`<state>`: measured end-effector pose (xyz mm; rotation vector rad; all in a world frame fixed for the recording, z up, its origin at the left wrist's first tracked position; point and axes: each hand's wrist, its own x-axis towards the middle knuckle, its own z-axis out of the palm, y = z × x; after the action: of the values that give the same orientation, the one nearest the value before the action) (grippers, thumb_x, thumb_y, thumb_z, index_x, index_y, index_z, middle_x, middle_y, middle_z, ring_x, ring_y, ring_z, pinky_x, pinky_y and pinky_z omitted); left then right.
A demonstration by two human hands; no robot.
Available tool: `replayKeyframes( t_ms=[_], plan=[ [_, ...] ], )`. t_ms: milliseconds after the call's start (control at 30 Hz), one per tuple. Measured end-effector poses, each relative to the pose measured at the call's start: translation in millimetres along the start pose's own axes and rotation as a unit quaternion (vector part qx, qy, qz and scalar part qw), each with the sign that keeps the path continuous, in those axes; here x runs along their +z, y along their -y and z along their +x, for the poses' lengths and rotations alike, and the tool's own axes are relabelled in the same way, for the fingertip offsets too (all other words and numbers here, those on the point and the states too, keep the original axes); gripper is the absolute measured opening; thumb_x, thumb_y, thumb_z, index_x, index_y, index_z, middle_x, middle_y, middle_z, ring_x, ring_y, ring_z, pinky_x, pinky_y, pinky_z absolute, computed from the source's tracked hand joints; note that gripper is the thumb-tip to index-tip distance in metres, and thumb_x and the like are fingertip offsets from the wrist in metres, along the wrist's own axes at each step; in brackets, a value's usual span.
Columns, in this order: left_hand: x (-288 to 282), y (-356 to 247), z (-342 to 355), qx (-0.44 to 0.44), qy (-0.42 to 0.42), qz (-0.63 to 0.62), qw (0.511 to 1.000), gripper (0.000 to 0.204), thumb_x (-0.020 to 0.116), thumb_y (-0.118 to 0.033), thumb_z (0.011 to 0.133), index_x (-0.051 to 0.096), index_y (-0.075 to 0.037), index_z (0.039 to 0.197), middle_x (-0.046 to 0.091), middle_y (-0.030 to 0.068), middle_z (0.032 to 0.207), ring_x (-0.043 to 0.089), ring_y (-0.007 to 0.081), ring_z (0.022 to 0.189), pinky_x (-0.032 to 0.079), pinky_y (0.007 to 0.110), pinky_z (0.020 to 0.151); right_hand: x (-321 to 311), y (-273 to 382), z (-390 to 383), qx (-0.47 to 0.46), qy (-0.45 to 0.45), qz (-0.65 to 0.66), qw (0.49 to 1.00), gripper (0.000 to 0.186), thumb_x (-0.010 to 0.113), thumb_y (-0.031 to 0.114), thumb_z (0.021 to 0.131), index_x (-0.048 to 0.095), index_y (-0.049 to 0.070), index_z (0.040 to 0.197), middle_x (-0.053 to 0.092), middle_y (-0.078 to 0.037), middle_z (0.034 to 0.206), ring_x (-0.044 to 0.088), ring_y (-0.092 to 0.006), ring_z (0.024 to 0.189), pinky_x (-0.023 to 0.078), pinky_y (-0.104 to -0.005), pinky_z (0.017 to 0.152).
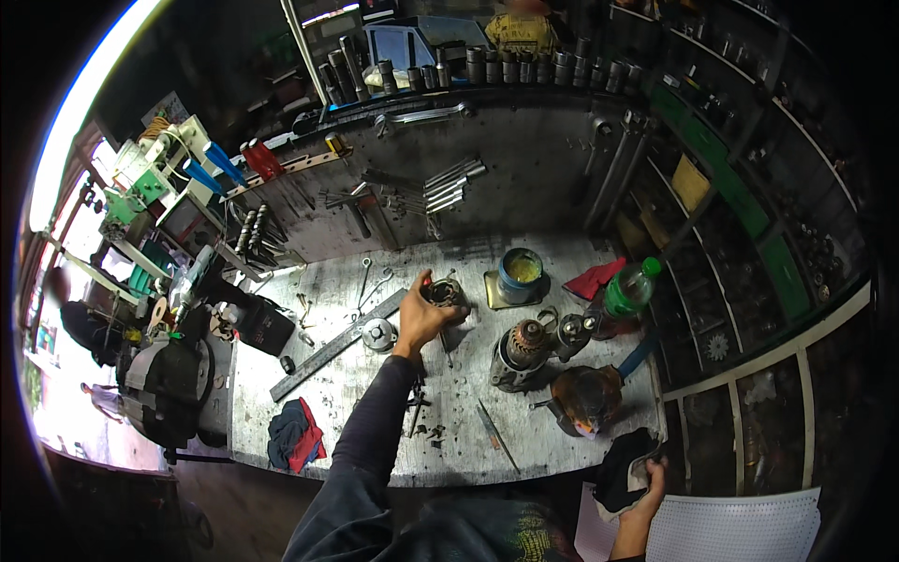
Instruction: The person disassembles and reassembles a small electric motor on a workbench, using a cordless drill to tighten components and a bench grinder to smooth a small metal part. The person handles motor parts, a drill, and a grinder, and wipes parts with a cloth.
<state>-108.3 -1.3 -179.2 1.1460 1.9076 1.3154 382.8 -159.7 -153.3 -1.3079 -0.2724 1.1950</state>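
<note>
My left hand [426, 317] reaches over the middle of the metal-topped bench, its fingers curled round a round, dark metal motor part [443, 292]. The inside of this part shows only in shadow. At the bench's near right corner, my right hand [646, 496] grips a black and pale rag [623, 468]. Beside the left hand lie a round silvery metal cap [379, 334] and a long steel bar [323, 356]. To its right, a motor armature [527, 345] with a copper-coloured top stands upright in a metal housing.
A blue tin of yellowish grease [521, 274] stands at the back, near a green-capped bottle [633, 288]. A brown power tool [585, 398] lies front right. A dark red-and-black cloth [298, 436] lies front left. Spanners [454, 187] hang on the back panel, below a row of sockets [515, 67].
</note>
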Motion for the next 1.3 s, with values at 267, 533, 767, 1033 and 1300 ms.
replayKeyframes(
  t_ms=[267, 533, 767, 1033, 1300],
  plan=[
    [-62.2, -68.7, -100.8, 0.004, 0.001, -0.225, 0.974, 0.116, 0.099, -0.007, 0.060, 0.035, -0.002, 0.157, 0.071, 0.0173, 0.125, 0.068, 0.0236, 0.115, 0.052, 0.037, 0.106, 41.6, -11.2, 39.4, -0.376, 0.120, -0.353, 0.848, 0.047, 0.063, 0.016, 0.096, 0.053, -0.003, 0.138, 0.056, -0.019, 0.143, 0.053, -0.0332, 0.131, 0.035, -0.0437, 0.116],
    [-51.5, -90.2, -241.0, -0.016, -0.037, -0.054, 0.998, 0.122, 0.103, -0.028, 0.056, 0.037, -0.007, 0.157, 0.066, 0.0183, 0.132, 0.063, 0.0266, 0.126, 0.047, 0.039, 0.112, 114.5, -17.2, 28.9, -0.450, 0.364, -0.433, 0.691, 0.027, 0.072, 0.006, 0.086, 0.068, -0.002, 0.111, 0.061, -0.018, 0.112, 0.062, -0.0366, 0.106, 0.050, -0.0445, 0.092],
    [-19.8, -86.2, -300.2, -0.050, 0.036, -0.033, 0.998, 0.121, 0.096, -0.018, 0.062, 0.029, -0.009, 0.162, 0.064, 0.0194, 0.135, 0.063, 0.0289, 0.126, 0.047, 0.038, 0.110, 194.7, -7.1, -46.9, -0.423, 0.668, -0.317, 0.524, 0.021, 0.075, 0.000, 0.081, 0.075, 0.003, 0.102, 0.068, -0.013, 0.099, 0.066, -0.0327, 0.091, 0.052, -0.0398, 0.079],
    [-1.0, -67.7, -328.8, 0.025, 0.114, -0.032, 0.993, 0.121, 0.085, -0.011, 0.067, 0.014, -0.005, 0.165, 0.066, 0.0296, 0.123, 0.066, 0.0463, 0.114, 0.052, 0.044, 0.099, 195.4, -36.2, -79.1, -0.422, 0.735, -0.480, 0.226, 0.038, 0.079, 0.019, 0.079, 0.066, 0.005, 0.111, 0.062, -0.012, 0.101, 0.064, -0.0325, 0.099, 0.050, -0.0460, 0.089],
    [-14.8, -50.0, -357.8, -0.019, 0.166, -0.040, 0.985, 0.123, 0.083, -0.012, 0.068, 0.008, -0.005, 0.166, 0.068, 0.0292, 0.107, 0.066, 0.0492, 0.098, 0.051, 0.048, 0.086, 150.4, -59.4, -109.9, -0.450, 0.665, -0.545, 0.243, 0.035, 0.079, 0.021, 0.078, 0.062, 0.005, 0.105, 0.064, -0.012, 0.094, 0.067, -0.0327, 0.090, 0.054, -0.0447, 0.081]
  ],
)
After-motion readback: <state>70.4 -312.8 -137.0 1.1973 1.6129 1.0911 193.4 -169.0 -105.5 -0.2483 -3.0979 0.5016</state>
